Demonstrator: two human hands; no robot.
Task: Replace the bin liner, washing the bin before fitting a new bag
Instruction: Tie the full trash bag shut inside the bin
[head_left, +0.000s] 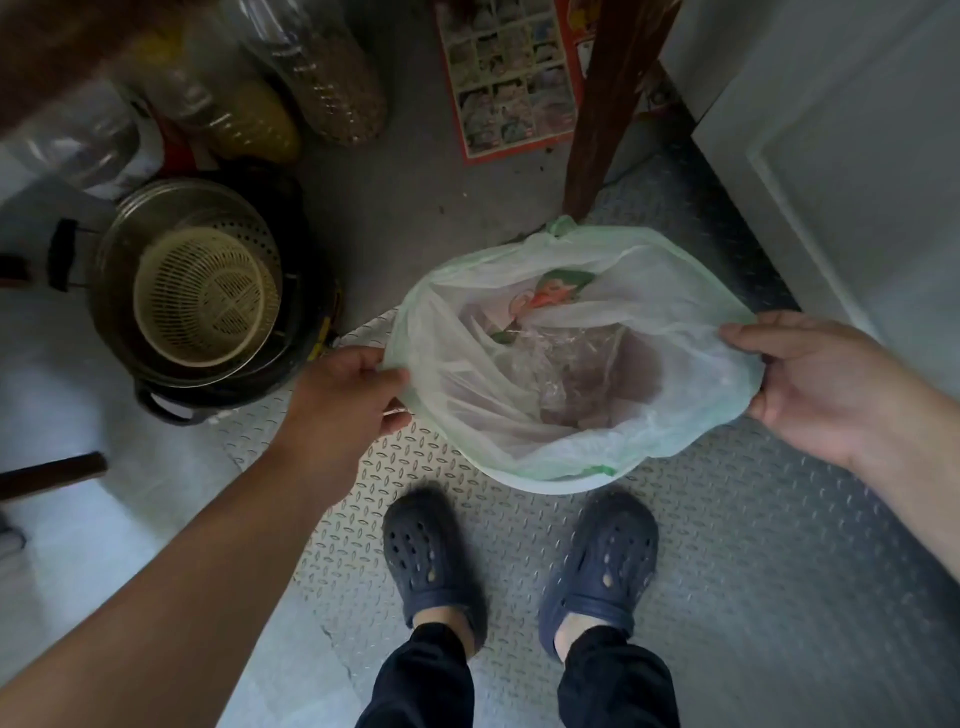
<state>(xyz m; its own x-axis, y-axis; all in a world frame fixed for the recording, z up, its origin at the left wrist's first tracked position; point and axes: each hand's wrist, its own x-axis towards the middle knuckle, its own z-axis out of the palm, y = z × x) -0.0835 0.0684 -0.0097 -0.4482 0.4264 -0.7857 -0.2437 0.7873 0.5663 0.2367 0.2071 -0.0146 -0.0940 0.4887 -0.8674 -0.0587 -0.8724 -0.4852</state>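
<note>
Head view: both my hands on the bin liner (519, 332), bin (550, 480) on the floor just ahead of my feet.
Left hand (345, 397) has fingers curled, pinching the liner's left edge. Right hand (810, 379) pinches the right edge between thumb and fingers, palm up. Liner mouth is pulled open, rubbish inside. Stacked pots (202, 291) sit to the left, apart.

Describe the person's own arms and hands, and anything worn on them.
Both forearms are bare as far as the picture shows: no sleeves, gloves, watch or rings appear. The left hand and right hand show nothing worn on them. Lower down are dark trousers and dark blue perforated clogs.
</note>
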